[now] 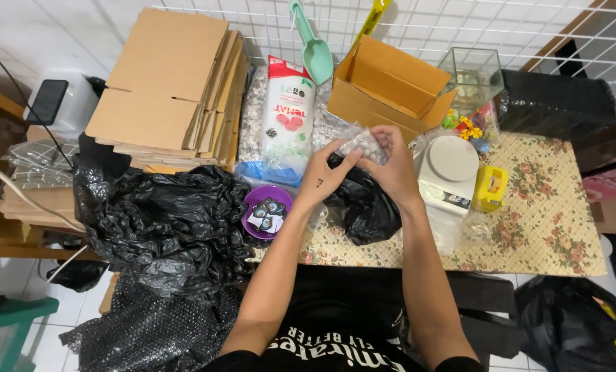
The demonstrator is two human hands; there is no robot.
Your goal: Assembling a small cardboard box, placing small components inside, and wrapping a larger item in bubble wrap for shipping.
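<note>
My left hand and my right hand meet over the table, both gripping a small clear plastic bag of pebbles. Just below the hands lies a crumpled black plastic bag. A purple bowl with small packets sits left of my left wrist. A white kitchen scale stands right of my right hand.
An open cardboard box and a glass tank stand at the back. Flat cardboard sheets are stacked at left beside a large white and red sack. Black plastic bags pile at left. A yellow tape dispenser lies on the floral tablecloth.
</note>
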